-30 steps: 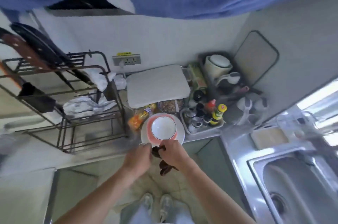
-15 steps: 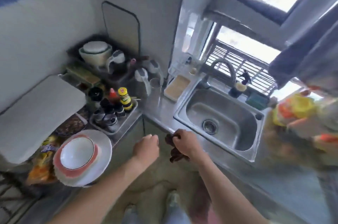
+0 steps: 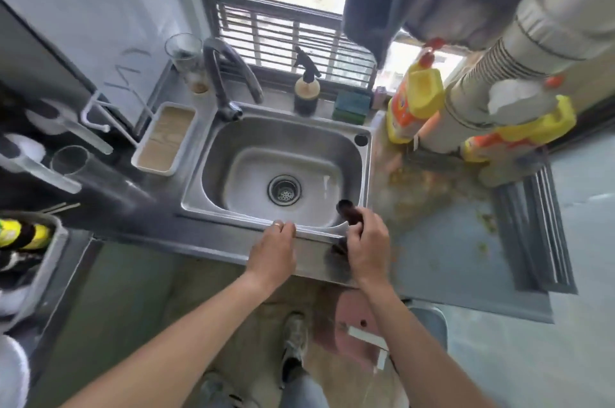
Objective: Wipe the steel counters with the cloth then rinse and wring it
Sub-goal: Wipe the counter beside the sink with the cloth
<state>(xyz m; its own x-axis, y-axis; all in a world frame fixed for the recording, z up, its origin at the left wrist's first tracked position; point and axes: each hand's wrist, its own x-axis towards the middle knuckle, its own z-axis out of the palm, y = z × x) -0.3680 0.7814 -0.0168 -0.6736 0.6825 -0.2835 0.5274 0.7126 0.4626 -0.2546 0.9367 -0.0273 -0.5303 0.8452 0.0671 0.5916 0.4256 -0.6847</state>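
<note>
steel desk (image 3: 213,234) runs along the front, with the sink (image 3: 233,148) sunk into it and the tap (image 3: 229,74) behind. the left hand (image 3: 271,252) rests on the sink's front rim, its fingers loosely bent and holding nothing. just to its right, the right hand (image 3: 367,249) has its grip closed round the dark cloth (image 3: 347,211), which sticks out above the fingers over the sink's near right corner and hangs a little below the palm. orange and yellow bottles (image 3: 412,101) stand further right.

Hands (image 3: 367,241) + cloth (image 3: 347,208) now @ sink (image 3: 362,154)
</note>
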